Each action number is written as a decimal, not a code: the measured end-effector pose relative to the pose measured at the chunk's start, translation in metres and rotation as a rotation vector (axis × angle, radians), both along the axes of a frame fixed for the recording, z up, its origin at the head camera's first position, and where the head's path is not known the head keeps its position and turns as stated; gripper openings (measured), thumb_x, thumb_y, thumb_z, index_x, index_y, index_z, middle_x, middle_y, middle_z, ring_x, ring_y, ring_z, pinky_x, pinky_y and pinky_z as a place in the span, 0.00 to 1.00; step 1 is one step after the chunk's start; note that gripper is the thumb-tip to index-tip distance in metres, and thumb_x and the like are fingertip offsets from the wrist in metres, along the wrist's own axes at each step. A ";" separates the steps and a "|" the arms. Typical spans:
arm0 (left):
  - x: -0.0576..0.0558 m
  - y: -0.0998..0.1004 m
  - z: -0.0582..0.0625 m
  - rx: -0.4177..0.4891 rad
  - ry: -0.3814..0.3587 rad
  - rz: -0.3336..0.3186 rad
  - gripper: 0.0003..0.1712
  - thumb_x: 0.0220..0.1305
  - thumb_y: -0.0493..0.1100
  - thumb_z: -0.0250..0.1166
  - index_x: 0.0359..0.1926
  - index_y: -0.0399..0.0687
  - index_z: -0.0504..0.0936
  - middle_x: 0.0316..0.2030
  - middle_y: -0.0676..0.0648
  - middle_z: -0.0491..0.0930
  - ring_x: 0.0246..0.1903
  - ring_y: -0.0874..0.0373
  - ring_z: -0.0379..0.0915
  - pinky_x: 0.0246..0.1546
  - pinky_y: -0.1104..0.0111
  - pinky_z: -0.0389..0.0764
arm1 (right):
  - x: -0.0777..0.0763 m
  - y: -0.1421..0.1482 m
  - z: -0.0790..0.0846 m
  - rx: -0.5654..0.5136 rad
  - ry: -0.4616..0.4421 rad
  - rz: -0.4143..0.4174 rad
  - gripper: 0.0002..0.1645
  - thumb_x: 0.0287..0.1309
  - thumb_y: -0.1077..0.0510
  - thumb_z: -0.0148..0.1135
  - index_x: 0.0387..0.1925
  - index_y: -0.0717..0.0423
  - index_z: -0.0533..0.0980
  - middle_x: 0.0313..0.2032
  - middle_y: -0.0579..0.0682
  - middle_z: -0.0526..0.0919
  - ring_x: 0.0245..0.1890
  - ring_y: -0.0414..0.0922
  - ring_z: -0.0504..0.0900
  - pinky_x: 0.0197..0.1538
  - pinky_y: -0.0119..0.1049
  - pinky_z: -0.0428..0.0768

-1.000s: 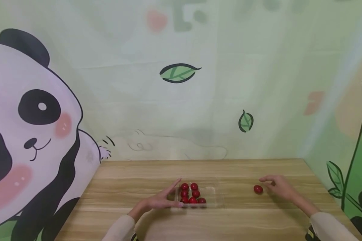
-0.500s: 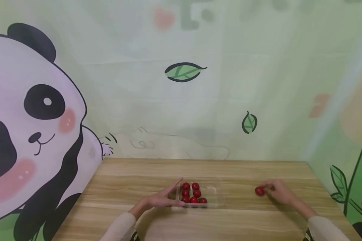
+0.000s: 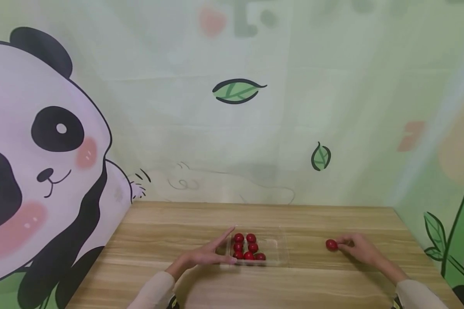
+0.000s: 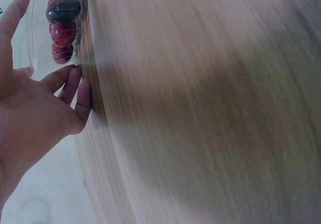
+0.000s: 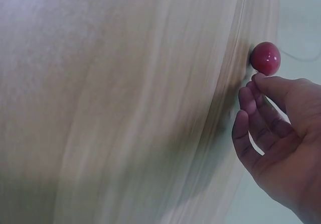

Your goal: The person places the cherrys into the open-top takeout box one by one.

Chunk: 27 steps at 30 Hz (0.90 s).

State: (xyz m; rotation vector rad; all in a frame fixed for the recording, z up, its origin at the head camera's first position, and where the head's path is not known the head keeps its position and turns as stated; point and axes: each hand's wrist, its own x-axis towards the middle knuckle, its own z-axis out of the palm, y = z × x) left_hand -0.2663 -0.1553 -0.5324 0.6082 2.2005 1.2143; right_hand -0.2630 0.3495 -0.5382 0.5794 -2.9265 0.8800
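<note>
A shallow clear plastic box [image 3: 276, 253] sits mid-table with several glossy round red fruits [image 3: 249, 255], like cherry tomatoes, in its left part. My left hand [image 3: 206, 255] holds the box's left end, thumb along the near side and index finger at the far side; its lower fingers [image 4: 70, 83] bend against the end in the left wrist view. To the right of the box, my right hand [image 3: 357, 248] pinches a single round red fruit [image 3: 331, 245] between thumb and fingertips. The right wrist view shows that fruit [image 5: 266, 58] at the fingertips, the other fingers loosely bent.
A wood-grain table [image 3: 294, 287] carries everything. Behind it hangs a pale green cloth backdrop [image 3: 270, 128] printed with leaves and a large panda [image 3: 58, 150] on the left.
My right hand has closed its fingertips on the single red fruit, which it was reaching for a second ago. The left hand and the box stay in place. The head view has shifted slightly.
</note>
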 end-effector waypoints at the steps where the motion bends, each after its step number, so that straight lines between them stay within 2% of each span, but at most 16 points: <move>1: 0.000 0.000 0.000 0.001 -0.001 -0.001 0.61 0.64 0.64 0.68 0.83 0.68 0.35 0.82 0.38 0.45 0.80 0.35 0.42 0.72 0.27 0.47 | 0.000 0.001 -0.001 -0.002 0.002 0.007 0.04 0.58 0.63 0.70 0.35 0.57 0.87 0.35 0.51 0.91 0.35 0.35 0.84 0.39 0.30 0.80; 10: 0.004 0.001 0.002 -0.001 0.003 -0.011 0.61 0.64 0.64 0.68 0.83 0.67 0.35 0.81 0.35 0.46 0.79 0.33 0.43 0.71 0.27 0.49 | 0.005 0.006 -0.001 0.022 -0.010 -0.003 0.03 0.55 0.64 0.71 0.33 0.58 0.87 0.33 0.51 0.91 0.31 0.31 0.80 0.38 0.30 0.80; 15: 0.003 0.001 0.006 -0.011 0.019 -0.014 0.61 0.64 0.64 0.67 0.83 0.66 0.35 0.82 0.37 0.44 0.79 0.34 0.43 0.71 0.27 0.49 | 0.004 0.005 0.003 0.012 -0.022 -0.030 0.04 0.55 0.61 0.72 0.34 0.57 0.88 0.32 0.50 0.90 0.32 0.34 0.81 0.37 0.30 0.79; 19: 0.001 0.001 0.006 -0.006 0.016 -0.011 0.60 0.65 0.64 0.67 0.83 0.66 0.35 0.82 0.38 0.43 0.80 0.34 0.43 0.71 0.27 0.49 | 0.004 0.001 0.009 -0.007 -0.066 -0.058 0.06 0.55 0.60 0.73 0.36 0.56 0.88 0.33 0.49 0.90 0.33 0.37 0.81 0.36 0.29 0.79; 22: 0.001 0.001 0.005 0.002 0.014 -0.009 0.60 0.65 0.63 0.68 0.83 0.67 0.35 0.82 0.38 0.43 0.80 0.34 0.43 0.71 0.27 0.49 | 0.006 -0.003 0.013 -0.034 -0.074 -0.049 0.05 0.55 0.60 0.73 0.35 0.56 0.88 0.33 0.49 0.90 0.31 0.34 0.80 0.34 0.28 0.78; 27: 0.000 0.002 0.005 0.002 0.018 -0.003 0.60 0.65 0.62 0.68 0.83 0.67 0.35 0.82 0.38 0.44 0.80 0.34 0.43 0.71 0.27 0.49 | 0.007 -0.009 0.017 -0.050 -0.027 0.005 0.03 0.55 0.62 0.73 0.33 0.56 0.88 0.31 0.49 0.89 0.29 0.29 0.78 0.31 0.27 0.77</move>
